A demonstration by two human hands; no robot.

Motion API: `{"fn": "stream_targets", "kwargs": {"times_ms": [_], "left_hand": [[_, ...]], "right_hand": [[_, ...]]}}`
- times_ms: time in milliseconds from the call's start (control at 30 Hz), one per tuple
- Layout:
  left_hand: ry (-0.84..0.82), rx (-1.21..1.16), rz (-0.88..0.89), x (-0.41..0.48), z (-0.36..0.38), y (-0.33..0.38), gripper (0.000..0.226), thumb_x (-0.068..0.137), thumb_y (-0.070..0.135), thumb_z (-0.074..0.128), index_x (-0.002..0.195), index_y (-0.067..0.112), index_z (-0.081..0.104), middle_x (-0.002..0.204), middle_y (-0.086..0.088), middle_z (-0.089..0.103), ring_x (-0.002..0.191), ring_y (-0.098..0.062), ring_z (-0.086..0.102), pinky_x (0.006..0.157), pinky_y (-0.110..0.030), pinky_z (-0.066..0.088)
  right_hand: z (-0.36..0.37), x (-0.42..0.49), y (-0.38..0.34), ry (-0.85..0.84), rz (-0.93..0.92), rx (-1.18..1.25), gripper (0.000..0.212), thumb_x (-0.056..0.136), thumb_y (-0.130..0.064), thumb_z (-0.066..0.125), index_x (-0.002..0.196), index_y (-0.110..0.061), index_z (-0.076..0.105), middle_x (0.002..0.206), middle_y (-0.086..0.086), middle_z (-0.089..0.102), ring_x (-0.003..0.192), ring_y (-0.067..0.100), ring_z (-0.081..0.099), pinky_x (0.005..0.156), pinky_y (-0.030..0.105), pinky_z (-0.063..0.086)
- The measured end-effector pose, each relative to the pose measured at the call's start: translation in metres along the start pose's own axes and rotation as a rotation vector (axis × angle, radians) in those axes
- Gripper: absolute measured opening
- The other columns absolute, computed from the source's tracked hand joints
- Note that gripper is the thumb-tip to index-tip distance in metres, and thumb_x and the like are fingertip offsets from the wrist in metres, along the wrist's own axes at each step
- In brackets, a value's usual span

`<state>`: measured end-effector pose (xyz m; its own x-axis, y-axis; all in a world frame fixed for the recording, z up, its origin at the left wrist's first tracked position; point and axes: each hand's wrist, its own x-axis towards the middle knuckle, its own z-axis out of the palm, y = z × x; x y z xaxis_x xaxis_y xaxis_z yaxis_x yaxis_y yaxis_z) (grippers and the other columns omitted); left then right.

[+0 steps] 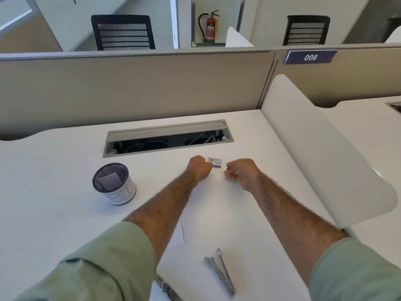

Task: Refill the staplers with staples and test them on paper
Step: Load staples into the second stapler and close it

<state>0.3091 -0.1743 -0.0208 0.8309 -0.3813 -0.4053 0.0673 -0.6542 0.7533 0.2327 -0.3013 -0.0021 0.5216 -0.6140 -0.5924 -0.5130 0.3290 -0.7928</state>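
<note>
Green sleeves (pixel 97 268) fill the bottom corners. Between them a dark metal object (pixel 165 287) is cut off by the frame edge and by the left sleeve, type unclear. Just right of it, a silver stapler (pixel 220 271) lies hinged open on the white surface (pixel 65 213). A paper sheet (pixel 180 233) is mostly hidden under the left forearm. Farther out, the left hand (pixel 198 168) is curled, pinching the near-left end of the small staple box (pixel 214 162), which is on the surface. The right hand (pixel 240 172) is just right of the box, fingers curled; can't tell if it holds anything. A mesh pen cup (pixel 114 183) stands to the left. Behind is an open cable tray (pixel 169 137).
</note>
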Motion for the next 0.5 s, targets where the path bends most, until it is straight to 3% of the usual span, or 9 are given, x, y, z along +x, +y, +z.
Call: {"fn": "stream_targets", "kwargs": {"times_ms": [100, 200, 333, 400, 500], "left_hand": [[-0.002, -0.040, 0.018, -0.023, -0.018, -0.008, 0.025, 0.103, 0.018, 0.056, 0.117, 0.000, 0.064, 0.121, -0.016, 0.063, 0.111, -0.029, 0.062, 0.101, -0.047, 0.055], [0.025, -0.010, 0.122, -0.061, -0.044, -0.029, 0.016, 0.100, 0.013, 0.053, 0.094, 0.005, 0.065, 0.100, -0.012, 0.060, 0.095, -0.026, 0.057, 0.095, -0.049, 0.054], [0.151, -0.027, 0.202, -0.120, -0.074, -0.078, 0.027, 0.101, 0.017, 0.054, 0.121, 0.015, 0.072, 0.113, 0.003, 0.068, 0.101, -0.013, 0.063, 0.093, -0.031, 0.052], [0.230, -0.001, 0.261, -0.153, -0.085, -0.108, 0.024, 0.101, 0.016, 0.055, 0.117, 0.020, 0.073, 0.111, 0.008, 0.069, 0.097, -0.010, 0.064, 0.086, -0.024, 0.049], [0.277, 0.032, 0.291, -0.203, -0.094, -0.157, 0.021, 0.101, 0.014, 0.058, 0.111, 0.023, 0.073, 0.104, 0.010, 0.069, 0.091, -0.003, 0.063, 0.078, -0.012, 0.046]], "right_hand": [[-0.006, -0.009, 0.001, -0.014, -0.017, 0.034, 0.008, 0.090, 0.009, 0.063, 0.085, 0.003, 0.060, 0.075, 0.014, 0.058, 0.061, 0.021, 0.061, 0.090, 0.037, 0.057], [-0.010, -0.032, 0.007, -0.065, -0.035, 0.082, 0.011, 0.086, 0.015, 0.061, 0.081, 0.006, 0.061, 0.075, 0.016, 0.059, 0.064, 0.025, 0.065, 0.081, 0.033, 0.061], [-0.006, -0.077, 0.032, -0.162, -0.058, 0.078, 0.008, 0.087, 0.010, 0.060, 0.082, 0.003, 0.061, 0.075, 0.018, 0.059, 0.060, 0.025, 0.061, 0.066, 0.031, 0.060], [-0.002, -0.105, 0.050, -0.220, -0.096, -0.024, 0.009, 0.087, 0.004, 0.062, 0.080, -0.001, 0.062, 0.075, 0.016, 0.060, 0.060, 0.023, 0.059, 0.055, 0.028, 0.054], [0.009, -0.150, 0.085, -0.305, -0.107, -0.120, 0.011, 0.086, 0.002, 0.064, 0.076, -0.005, 0.063, 0.072, 0.015, 0.061, 0.058, 0.020, 0.058, 0.052, 0.027, 0.048]]}}
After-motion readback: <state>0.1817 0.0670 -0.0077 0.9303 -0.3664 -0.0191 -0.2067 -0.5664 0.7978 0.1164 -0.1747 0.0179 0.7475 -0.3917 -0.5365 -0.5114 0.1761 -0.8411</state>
